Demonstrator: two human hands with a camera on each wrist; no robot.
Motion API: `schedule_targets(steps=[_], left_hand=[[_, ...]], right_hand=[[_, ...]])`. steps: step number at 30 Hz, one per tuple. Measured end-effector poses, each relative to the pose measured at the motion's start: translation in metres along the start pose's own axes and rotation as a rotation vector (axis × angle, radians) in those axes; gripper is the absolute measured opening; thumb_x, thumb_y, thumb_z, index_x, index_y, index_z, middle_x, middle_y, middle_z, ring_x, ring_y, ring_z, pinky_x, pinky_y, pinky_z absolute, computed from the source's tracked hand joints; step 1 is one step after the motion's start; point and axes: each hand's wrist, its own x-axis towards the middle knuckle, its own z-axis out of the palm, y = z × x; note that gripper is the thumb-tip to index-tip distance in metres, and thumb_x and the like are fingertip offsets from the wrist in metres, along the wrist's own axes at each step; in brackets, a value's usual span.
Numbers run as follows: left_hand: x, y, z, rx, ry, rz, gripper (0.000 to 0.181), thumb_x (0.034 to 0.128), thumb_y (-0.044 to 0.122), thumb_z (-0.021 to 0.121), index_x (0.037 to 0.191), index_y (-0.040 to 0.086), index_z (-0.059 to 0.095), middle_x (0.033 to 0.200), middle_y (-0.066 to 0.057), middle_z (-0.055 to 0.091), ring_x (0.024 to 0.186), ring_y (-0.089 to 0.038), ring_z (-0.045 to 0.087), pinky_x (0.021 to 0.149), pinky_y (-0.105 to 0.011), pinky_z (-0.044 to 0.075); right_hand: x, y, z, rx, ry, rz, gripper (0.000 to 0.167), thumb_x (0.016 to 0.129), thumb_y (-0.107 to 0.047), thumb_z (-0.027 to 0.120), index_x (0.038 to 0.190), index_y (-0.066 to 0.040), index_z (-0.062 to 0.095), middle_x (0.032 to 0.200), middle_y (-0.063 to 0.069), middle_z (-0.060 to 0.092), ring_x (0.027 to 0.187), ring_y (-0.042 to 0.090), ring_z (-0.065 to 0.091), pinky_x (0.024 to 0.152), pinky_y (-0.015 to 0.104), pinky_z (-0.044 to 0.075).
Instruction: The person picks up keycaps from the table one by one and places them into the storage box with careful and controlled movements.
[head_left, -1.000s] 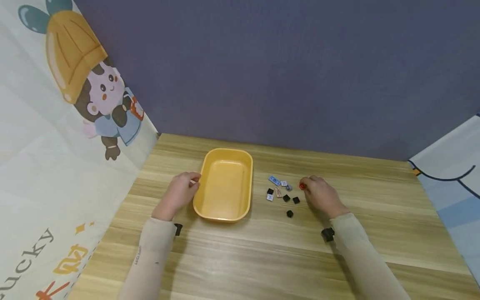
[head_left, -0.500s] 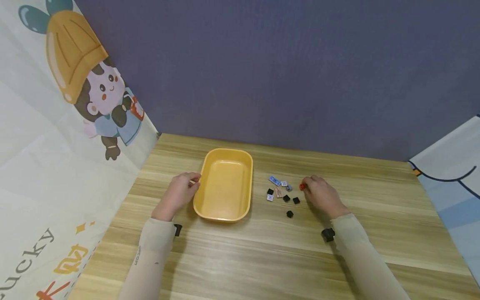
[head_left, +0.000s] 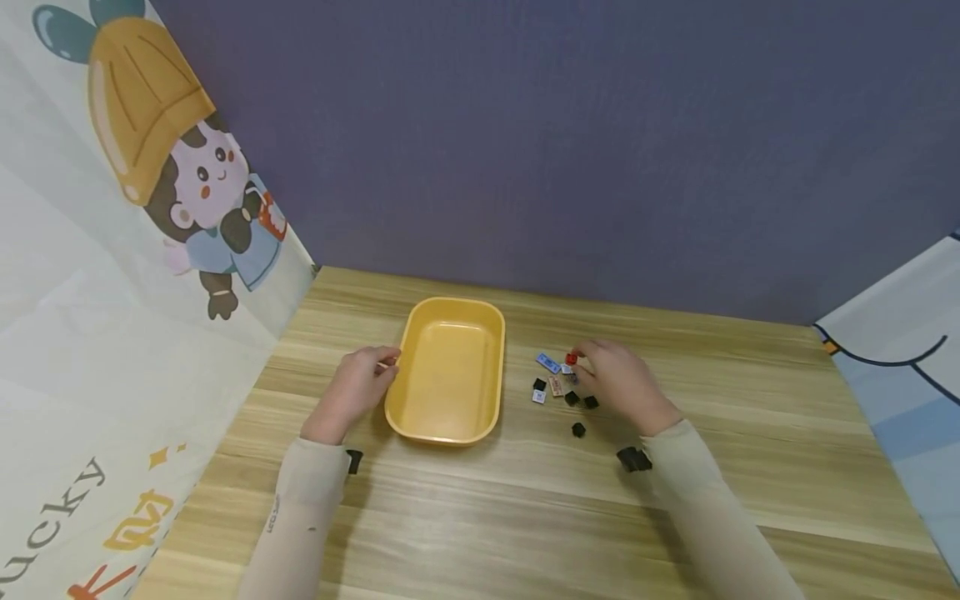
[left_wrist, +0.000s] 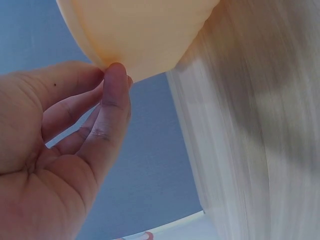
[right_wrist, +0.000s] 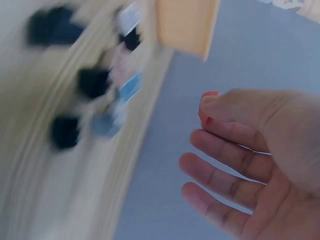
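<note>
In the head view my left hand is at the left side of a yellow plastic tray. Thumb and fingers pinch the tray's rim, as the left wrist view shows. My right hand is raised above the table and holds a small red keycap between thumb and index finger. The other three fingers are spread below it in the right wrist view. Beneath and left of this hand lie several loose keycaps, among them a blue one, a pinkish one, a white one and a black one.
The wooden table stands against a dark blue-grey panel at the back. A white cloth with a cartoon figure borders the left side, and another printed sheet the right.
My right hand has lifted the red keycap and carried it left, over the other keycaps. The left hand stays at the tray's rim.
</note>
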Motion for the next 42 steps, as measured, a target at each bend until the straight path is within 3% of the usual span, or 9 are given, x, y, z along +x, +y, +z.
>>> schedule_targets(steps=[13,20,29,39,42], left_hand=[[0.001,0.002,0.002,0.014,0.004,-0.009,0.030,0.0968,0.002,0.064,0.126,-0.008,0.064,0.110,-0.022,0.069,0.096,-0.032,0.068,0.081,-0.042,0.059],[0.000,0.003,0.001,0.009,-0.001,0.001,0.030,0.0970,0.002,0.063,0.126,-0.008,0.064,0.110,-0.022,0.069,0.095,-0.031,0.069,0.080,-0.040,0.060],[0.000,0.003,0.000,0.014,0.004,0.003,0.030,0.0971,0.003,0.063,0.125,-0.008,0.064,0.109,-0.022,0.069,0.095,-0.031,0.069,0.080,-0.041,0.060],[0.000,0.004,0.000,0.019,-0.003,0.000,0.031,0.0971,0.003,0.063,0.126,-0.008,0.064,0.109,-0.022,0.069,0.095,-0.033,0.069,0.080,-0.042,0.060],[0.000,0.004,-0.001,0.020,-0.007,-0.003,0.031,0.0972,0.003,0.063,0.126,-0.008,0.063,0.109,-0.023,0.069,0.095,-0.033,0.069,0.081,-0.042,0.059]], right_hand=[[0.042,-0.071,0.005,0.071,0.044,-0.167,0.018,0.093,-0.018,0.073,0.107,-0.006,0.072,0.098,0.008,0.069,0.086,0.022,0.065,0.074,0.038,0.058],[0.052,-0.094,0.011,0.070,0.056,-0.226,0.015,0.090,-0.015,0.075,0.102,-0.007,0.072,0.097,0.006,0.068,0.081,0.018,0.062,0.069,0.035,0.055],[0.054,-0.097,0.016,0.046,0.067,-0.229,0.024,0.090,-0.016,0.076,0.110,-0.004,0.070,0.101,0.006,0.066,0.080,0.017,0.061,0.069,0.033,0.056],[0.039,-0.074,0.011,0.081,0.051,-0.171,0.025,0.092,-0.013,0.073,0.114,-0.003,0.070,0.113,0.011,0.066,0.100,0.027,0.065,0.085,0.042,0.057],[0.031,-0.066,0.009,0.071,0.038,-0.150,0.025,0.093,-0.013,0.073,0.115,-0.003,0.069,0.111,0.010,0.066,0.098,0.026,0.065,0.082,0.041,0.057]])
